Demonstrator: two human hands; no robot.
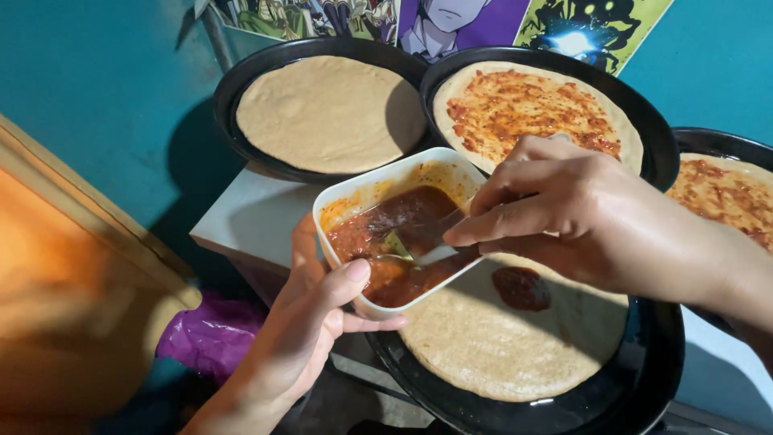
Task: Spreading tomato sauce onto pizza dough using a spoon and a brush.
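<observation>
Left hand (pixel 310 322) holds sauce tub (pixel 394 221), right hand (pixel 564 213) dips spoon (pixel 423 254) in it.
Left fingers curled shut round tub's near-left rim, thumb on edge; right fingertips pinched on spoon handle, bowl down in red sauce. Tub tilted over near dough base (pixel 515 338) in black pan (pixel 644 379), sauce blob (pixel 522 287) on it. Far left plain base (pixel 330 113); far right sauced base (pixel 531 105); another sauced one (pixel 725 193) at right edge.

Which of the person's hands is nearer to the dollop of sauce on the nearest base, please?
Right. The right hand, holding a spoon in the sauce tub, hovers just above the dollop. The left hand grips the tub's near-left side, farther away.
</observation>
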